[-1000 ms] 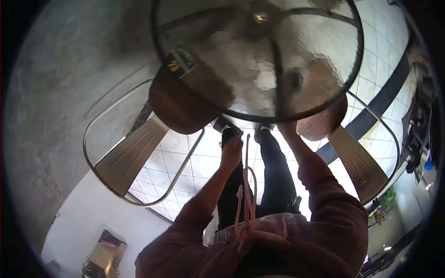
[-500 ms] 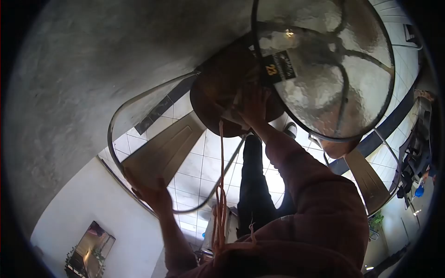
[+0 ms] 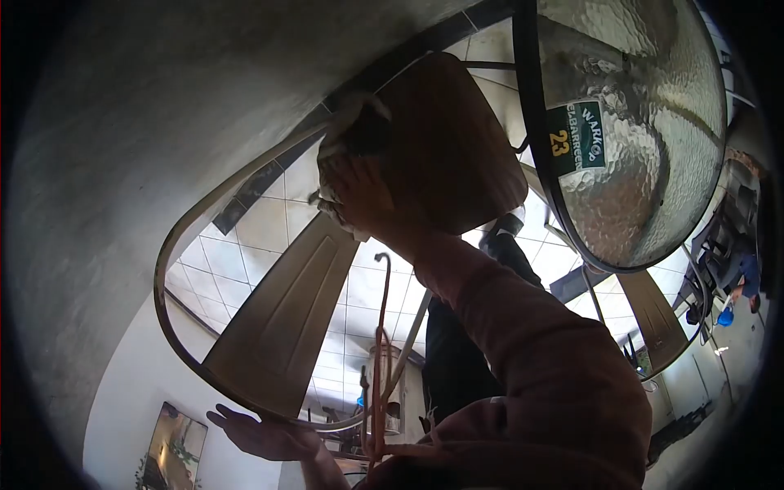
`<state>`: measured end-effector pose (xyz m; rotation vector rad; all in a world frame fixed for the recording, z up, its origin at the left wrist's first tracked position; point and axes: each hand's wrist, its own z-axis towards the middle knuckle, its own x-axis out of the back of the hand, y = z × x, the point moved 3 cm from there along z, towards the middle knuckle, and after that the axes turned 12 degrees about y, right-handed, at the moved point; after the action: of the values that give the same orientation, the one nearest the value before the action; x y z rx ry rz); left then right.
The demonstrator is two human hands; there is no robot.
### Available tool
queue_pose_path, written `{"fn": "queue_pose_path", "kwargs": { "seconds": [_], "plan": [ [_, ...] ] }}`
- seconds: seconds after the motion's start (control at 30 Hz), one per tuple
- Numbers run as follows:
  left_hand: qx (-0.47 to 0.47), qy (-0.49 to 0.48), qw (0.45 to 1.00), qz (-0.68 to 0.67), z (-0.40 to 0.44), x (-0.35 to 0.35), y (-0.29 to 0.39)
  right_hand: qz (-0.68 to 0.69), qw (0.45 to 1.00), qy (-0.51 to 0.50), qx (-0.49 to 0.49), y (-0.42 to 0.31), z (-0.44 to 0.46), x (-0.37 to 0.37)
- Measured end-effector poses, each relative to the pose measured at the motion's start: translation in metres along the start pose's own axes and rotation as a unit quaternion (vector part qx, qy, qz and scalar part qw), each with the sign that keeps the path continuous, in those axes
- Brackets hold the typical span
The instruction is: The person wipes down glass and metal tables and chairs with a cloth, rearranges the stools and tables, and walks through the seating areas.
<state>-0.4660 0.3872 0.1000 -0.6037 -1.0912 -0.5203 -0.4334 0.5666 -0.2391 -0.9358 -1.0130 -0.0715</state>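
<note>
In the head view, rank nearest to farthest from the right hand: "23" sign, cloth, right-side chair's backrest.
1. Cloth, under the right hand.
2. "23" sign, at the glass tabletop, upper right.
3. Right-side chair's backrest, lower right.

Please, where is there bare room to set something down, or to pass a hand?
The chair seat is bare between the right hand and the table rim. A hand could probably pass between the backrest panel and its curved metal frame. Crowded: the seat's left side, under hand and cloth.
</note>
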Motion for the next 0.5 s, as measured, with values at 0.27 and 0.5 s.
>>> {"fn": "queue_pose_path", "kwargs": {
  "seconds": [0.27, 0.5],
  "plan": [
    [-0.046, -0.038, 0.998, -0.001, -0.005, -0.001, -0.011, -0.167, 0.985, 0.008, 0.047, 0.088, 0.041, 0.019],
    [0.021, 0.018, 0.995, -0.100, -0.011, -0.005, -0.020, -0.269, 0.958, 0.092, -0.043, 0.146, 0.015, 0.090]
  ]
}}
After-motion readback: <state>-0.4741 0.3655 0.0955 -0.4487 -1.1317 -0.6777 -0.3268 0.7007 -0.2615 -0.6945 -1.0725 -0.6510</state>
